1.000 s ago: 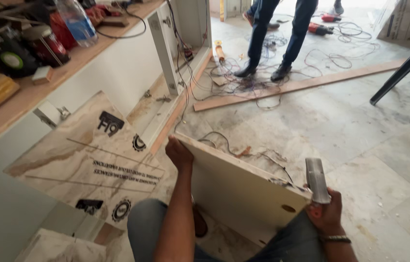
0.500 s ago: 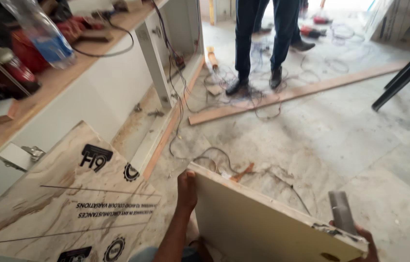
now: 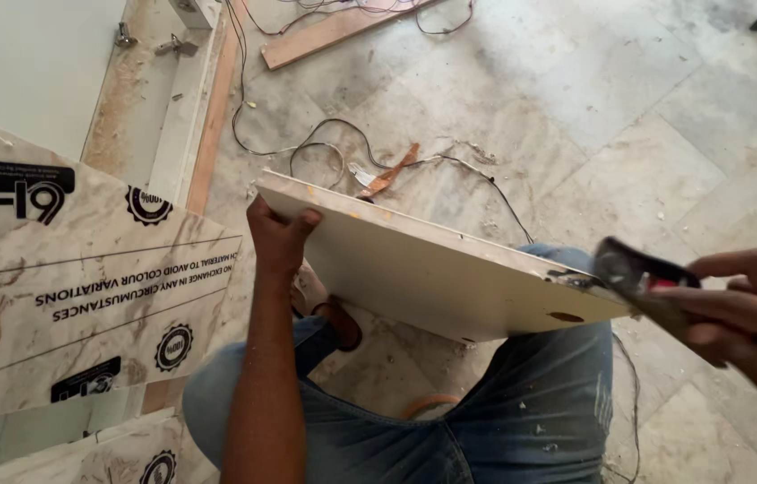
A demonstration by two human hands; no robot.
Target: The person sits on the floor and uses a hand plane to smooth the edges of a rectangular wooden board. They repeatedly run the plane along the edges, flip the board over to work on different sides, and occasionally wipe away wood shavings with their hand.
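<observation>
**Cream board held over the knees**

A flat cream-coloured rectangular board [image 3: 432, 269] lies tilted across the person's jeans-clad knees [image 3: 540, 403]. The left hand [image 3: 278, 235] has its grip closed on the board's far left corner. The right hand [image 3: 741, 309] is wrapped around a dark metal tool [image 3: 634, 273], whose head touches the board's right corner. Thin black cables [image 3: 325, 148] trail over the dusty marble floor [image 3: 629, 134] beyond.

Board [image 3: 432, 269]: rests above the knees.
Left hand [image 3: 278, 235]: at board's left corner.
Right hand [image 3: 746, 309]: at board's right corner.
Cable [image 3: 325, 148]: on floor [image 3: 629, 116] behind board.
</observation>
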